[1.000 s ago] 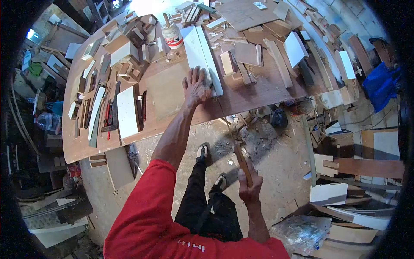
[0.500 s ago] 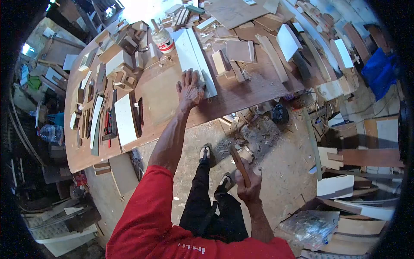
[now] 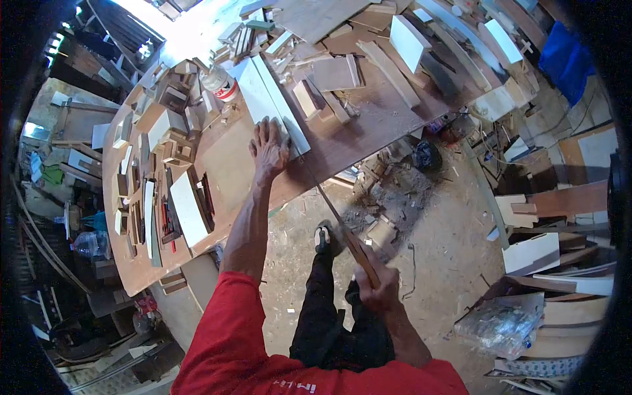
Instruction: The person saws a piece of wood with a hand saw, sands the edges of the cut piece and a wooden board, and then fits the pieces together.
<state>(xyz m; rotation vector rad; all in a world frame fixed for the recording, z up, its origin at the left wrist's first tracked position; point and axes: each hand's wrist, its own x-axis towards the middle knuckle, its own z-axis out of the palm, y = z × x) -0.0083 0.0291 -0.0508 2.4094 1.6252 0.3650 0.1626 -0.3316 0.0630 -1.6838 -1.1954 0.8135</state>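
My left hand (image 3: 270,149) lies with its fingers spread on the near end of a long white board (image 3: 262,92). That board rests on the brown wooden table (image 3: 342,146), its near end close to the table's front edge. My right hand (image 3: 380,284) is wrapped round the wooden handle of a saw (image 3: 347,237). From that hand the thin blade slants up and to the left, and its tip is near the board's near end. Whether the blade touches the board cannot be made out.
A white bottle with a red label (image 3: 220,84) stands on the table, with wooden blocks and offcuts around it. Another white panel (image 3: 189,209) lies at the left. Debris (image 3: 388,197) covers the floor below. A plastic bag (image 3: 501,324) is at the lower right.
The saw has come up, and its blade now shows reaching the table edge. The view has turned, so the table sits further left. My left hand stays on the white board.
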